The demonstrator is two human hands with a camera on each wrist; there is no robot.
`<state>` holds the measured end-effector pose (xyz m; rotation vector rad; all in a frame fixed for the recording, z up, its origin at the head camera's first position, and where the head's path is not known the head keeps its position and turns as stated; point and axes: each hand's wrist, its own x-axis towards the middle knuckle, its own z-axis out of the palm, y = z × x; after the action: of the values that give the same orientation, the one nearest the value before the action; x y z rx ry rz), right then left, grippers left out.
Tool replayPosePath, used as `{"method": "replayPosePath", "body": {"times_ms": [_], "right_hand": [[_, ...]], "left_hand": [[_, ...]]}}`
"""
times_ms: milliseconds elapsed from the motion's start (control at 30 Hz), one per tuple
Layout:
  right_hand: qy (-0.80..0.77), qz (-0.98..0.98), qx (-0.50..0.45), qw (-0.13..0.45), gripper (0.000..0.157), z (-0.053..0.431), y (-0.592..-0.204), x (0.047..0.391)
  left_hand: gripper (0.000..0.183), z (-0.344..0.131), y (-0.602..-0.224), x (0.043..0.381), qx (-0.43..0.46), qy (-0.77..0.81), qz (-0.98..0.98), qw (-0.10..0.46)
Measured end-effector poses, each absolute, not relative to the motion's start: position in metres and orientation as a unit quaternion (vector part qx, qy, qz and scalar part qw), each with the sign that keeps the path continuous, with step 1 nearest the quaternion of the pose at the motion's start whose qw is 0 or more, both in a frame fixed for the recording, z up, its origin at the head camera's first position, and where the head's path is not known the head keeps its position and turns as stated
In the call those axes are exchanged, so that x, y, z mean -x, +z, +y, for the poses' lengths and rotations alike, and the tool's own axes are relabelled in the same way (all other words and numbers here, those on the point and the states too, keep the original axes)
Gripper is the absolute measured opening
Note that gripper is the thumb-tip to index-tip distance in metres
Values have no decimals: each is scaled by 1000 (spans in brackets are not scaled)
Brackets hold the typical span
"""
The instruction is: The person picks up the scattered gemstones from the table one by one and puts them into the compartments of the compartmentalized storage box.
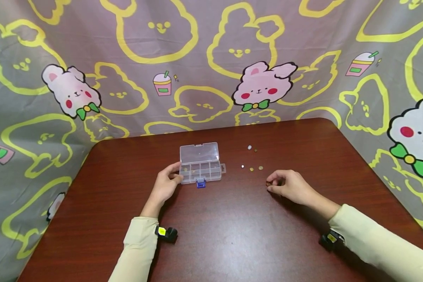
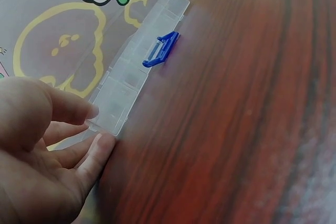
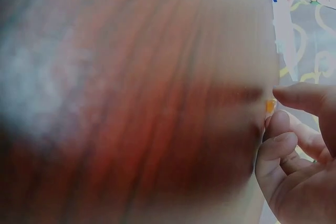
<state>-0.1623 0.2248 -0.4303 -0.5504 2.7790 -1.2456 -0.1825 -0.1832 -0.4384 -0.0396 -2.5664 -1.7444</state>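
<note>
A clear plastic compartment box (image 1: pixel 210 179) stands on the table with its lid (image 1: pixel 199 153) raised at the back and a blue latch (image 1: pixel 201 183) at its front. My left hand (image 1: pixel 167 183) grips the box's left end, thumb at the front corner and fingers along the side. Small yellowish pieces (image 1: pixel 185 169) show in the left compartments. To the right, my right hand (image 1: pixel 291 187) pinches a small brown bead (image 1: pixel 268 183) between thumb and index finger, low over the table. An orange piece (image 3: pixel 270 105) appears between those fingertips in the right wrist view.
Several small pieces lie loose between box and right hand: a white one (image 1: pixel 249 147), a dark greenish one (image 1: pixel 255 150), a tiny white one (image 1: pixel 242 166), a yellow one (image 1: pixel 252 169) and a pale one (image 1: pixel 261 168). A patterned curtain (image 1: pixel 204 51) borders the brown table (image 1: pixel 225 227).
</note>
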Motion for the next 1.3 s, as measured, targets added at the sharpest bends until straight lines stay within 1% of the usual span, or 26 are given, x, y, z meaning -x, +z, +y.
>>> {"method": "replayPosePath", "body": {"times_ms": [767, 1300], "right_hand": [[-397, 900, 179, 33, 11, 223, -429, 165], [-392, 902, 180, 28, 9, 223, -431, 165]], "left_hand": [[51, -183, -441, 182, 11, -568, -823, 16], [52, -184, -441, 183, 13, -563, -826, 21]]}}
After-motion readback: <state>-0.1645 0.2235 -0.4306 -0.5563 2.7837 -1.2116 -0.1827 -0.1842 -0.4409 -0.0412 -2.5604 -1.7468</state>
